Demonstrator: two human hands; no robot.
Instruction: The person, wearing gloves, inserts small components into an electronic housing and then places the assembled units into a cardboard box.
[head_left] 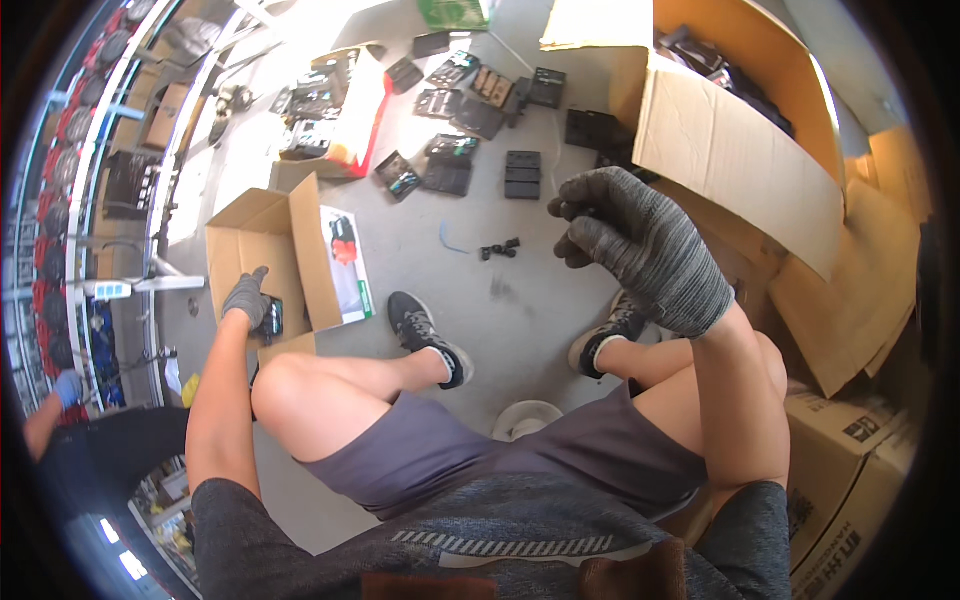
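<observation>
My left hand (245, 297), in a grey glove, reaches into an open cardboard box (305, 235) on the floor at the left. It is closed against a small black case (271, 318) with a shiny face, and the far side of the grip is hidden. My right hand (645, 245), also gloved, is raised above the floor at the right. Its fingers are curled and pinched together. Something dark may be between the fingertips, too small to name. On the floor between the hands lie several small black pieces (500, 249) and a thin blue strip (452, 240).
Black cases (480, 118) lie scattered ahead. A red-edged box (350, 115) of them stands at the far left, a large carton (735, 140) with dark items at the far right. Flattened cardboard (850, 290) leans beside me. Another person's gloved hand (68, 388) shows by the shelving.
</observation>
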